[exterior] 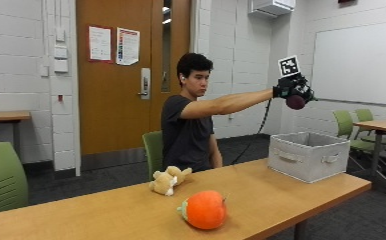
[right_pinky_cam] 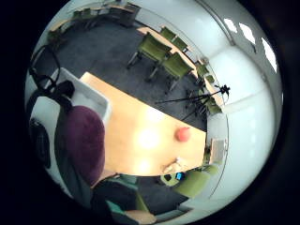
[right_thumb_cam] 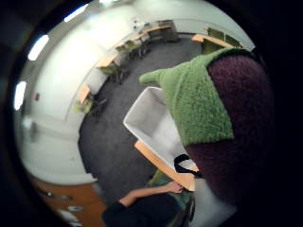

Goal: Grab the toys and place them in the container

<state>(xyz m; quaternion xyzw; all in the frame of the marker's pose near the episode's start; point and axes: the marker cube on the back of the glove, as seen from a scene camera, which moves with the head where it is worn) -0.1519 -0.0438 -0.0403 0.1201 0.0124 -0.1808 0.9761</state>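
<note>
My gloved right hand is stretched out high above the grey fabric container at the table's right end. It grips a plush eggplant, purple with a green cap, which fills much of both palm views. The container shows below it, with nothing visible inside. An orange plush pumpkin lies near the table's front edge, also seen as a small orange ball. A tan plush animal lies on the table in front of the person.
The long wooden table carries the toys and container. Green chairs and another table stand at the right, behind the container. A green chair stands at the left.
</note>
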